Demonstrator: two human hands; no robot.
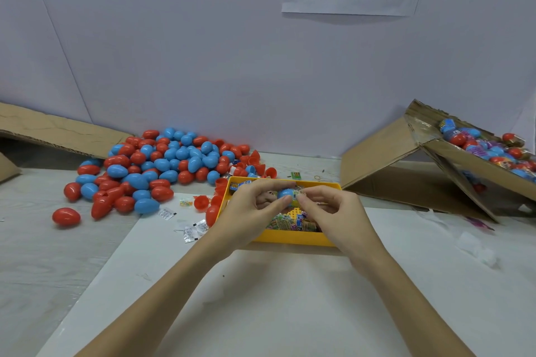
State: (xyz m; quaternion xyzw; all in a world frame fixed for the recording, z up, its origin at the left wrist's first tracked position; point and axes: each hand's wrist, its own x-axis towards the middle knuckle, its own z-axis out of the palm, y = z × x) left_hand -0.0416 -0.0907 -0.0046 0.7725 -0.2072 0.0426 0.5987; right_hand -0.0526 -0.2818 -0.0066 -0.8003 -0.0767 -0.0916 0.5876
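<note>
Tray (pixel 290 240) lower centre of frame, packets (pixel 285 223) in it. My left hand (pixel 249 211) and right hand (pixel 333 211) meet over its far half, both pinching one egg (pixel 285 193). Egg pile (pixel 162 159) left of tray, back against the wall (pixel 203 66); sachets (pixel 191 230) between pile and tray. Tipped carton (pixel 377 159) at right edge, wrapped eggs (pixel 487 148) inside. Sheet (pixel 348 0) on wall, top right of centre
</note>
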